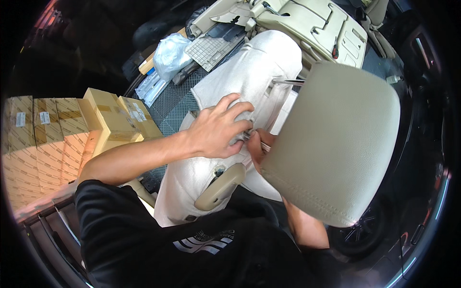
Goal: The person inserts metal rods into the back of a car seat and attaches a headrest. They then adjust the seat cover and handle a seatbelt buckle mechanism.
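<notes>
A car headrest [336, 144] in grey-beige leather sits at the right, its far metal post [288, 82] running into the top of a seat back [271, 53] covered in off-white cloth. My left hand [221, 127] lies over the seat's top with bent fingers, gripping a bunched greyish part of the cloth. Close beside it, my right hand [258, 146] is closed around the near post where it meets the seat; the headrest hides most of this hand. A beige armrest [222, 187] is fixed to the seat's side, below my left hand.
Cardboard boxes [113, 120] stack at the left. Beyond the seat are a plastic bag [170, 56], a grey grid panel [211, 50] and another beige seat panel [307, 24] with a screwdriver [335, 50] on it. A dark car body [418, 120] lines the right.
</notes>
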A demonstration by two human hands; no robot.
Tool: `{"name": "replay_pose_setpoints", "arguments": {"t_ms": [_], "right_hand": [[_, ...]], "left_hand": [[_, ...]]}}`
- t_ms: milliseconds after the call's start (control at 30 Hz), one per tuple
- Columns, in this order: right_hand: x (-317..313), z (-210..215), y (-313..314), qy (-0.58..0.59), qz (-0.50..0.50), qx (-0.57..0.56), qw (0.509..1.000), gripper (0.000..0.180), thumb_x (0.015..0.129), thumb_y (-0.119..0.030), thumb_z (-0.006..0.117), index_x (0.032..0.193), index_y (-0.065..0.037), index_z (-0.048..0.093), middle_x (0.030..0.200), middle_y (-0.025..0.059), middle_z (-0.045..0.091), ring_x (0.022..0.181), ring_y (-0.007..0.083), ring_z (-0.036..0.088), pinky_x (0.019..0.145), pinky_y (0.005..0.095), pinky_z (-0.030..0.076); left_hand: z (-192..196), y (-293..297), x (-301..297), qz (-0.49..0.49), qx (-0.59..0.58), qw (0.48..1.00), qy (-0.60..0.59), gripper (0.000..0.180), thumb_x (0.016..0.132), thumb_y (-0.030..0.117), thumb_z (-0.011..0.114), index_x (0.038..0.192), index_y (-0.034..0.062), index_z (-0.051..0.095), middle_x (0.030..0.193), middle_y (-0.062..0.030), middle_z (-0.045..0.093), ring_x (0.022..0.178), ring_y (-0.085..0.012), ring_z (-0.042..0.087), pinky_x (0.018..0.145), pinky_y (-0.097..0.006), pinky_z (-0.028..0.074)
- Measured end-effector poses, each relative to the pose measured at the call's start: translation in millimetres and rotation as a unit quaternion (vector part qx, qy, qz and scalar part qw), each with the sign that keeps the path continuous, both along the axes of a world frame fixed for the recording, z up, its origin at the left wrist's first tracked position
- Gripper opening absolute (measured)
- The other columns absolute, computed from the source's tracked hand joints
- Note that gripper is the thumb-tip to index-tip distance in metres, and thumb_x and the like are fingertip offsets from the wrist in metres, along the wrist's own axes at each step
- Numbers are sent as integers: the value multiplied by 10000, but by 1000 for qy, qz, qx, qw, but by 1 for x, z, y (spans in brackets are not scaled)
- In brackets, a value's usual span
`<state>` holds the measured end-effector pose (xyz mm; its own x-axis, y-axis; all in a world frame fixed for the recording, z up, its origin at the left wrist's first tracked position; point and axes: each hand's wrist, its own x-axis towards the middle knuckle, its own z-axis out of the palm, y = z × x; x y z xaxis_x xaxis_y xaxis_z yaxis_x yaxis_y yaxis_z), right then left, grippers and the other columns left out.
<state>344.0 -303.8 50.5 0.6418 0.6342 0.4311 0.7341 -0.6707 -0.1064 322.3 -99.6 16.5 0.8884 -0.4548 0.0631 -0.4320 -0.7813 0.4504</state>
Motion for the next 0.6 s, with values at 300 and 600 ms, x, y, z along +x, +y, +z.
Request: {"name": "replay_pose_setpoints", "arguments": {"t_ms": [300, 600], "right_hand": [[-8, -36, -16, 298, -36, 26, 954, 309, 909, -351, 733, 930, -43, 719, 681, 26, 651, 534, 165, 558, 559, 309, 467], [27, -31, -182, 424, -289, 577, 636, 467, 962, -433, 602, 1202, -37, 667, 1067, 136, 718, 915, 220, 687, 794, 369, 551]], "left_hand": [[19, -37, 124, 188, 182, 961, 91, 690, 806, 434, 734, 1319, 8, 559, 1304, -200, 566, 1230, -410, 560, 994, -427, 517], [9, -28, 142, 104, 212, 962, 138, 615, 883, 528, 687, 921, -84, 737, 946, -286, 726, 954, -372, 724, 888, -460, 558]]}}
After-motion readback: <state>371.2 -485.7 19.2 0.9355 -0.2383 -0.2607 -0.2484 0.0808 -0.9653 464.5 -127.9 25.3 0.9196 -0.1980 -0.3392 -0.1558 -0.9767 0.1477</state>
